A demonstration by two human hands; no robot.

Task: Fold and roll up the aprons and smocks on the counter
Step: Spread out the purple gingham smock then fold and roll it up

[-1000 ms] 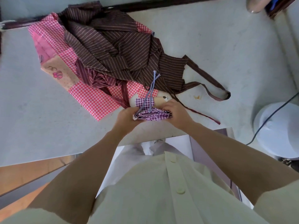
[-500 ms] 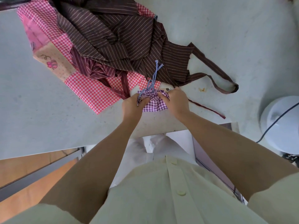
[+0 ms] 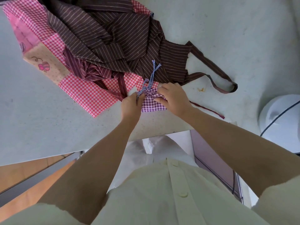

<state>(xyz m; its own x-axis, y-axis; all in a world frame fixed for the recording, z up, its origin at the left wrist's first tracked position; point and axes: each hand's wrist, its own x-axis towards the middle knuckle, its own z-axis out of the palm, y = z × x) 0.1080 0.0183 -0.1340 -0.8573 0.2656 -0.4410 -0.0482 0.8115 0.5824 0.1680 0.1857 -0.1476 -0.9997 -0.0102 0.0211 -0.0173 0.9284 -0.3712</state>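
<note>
We have set the purple gingham bundle (image 3: 151, 106) down just beside the brown striped apron (image 3: 113, 38), left hand (image 3: 129, 106) pinching its cord (image 3: 153, 73), right hand (image 3: 174, 98) gripping the cloth, likely tying it off.

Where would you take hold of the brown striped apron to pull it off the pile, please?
At its neck loop, coming from the right: it lies flat and alone on the bare counter, while the brown striped apron itself is crumpled over the pink checked apron. The left hand and right hand both hold the purple checked bundle.
</note>
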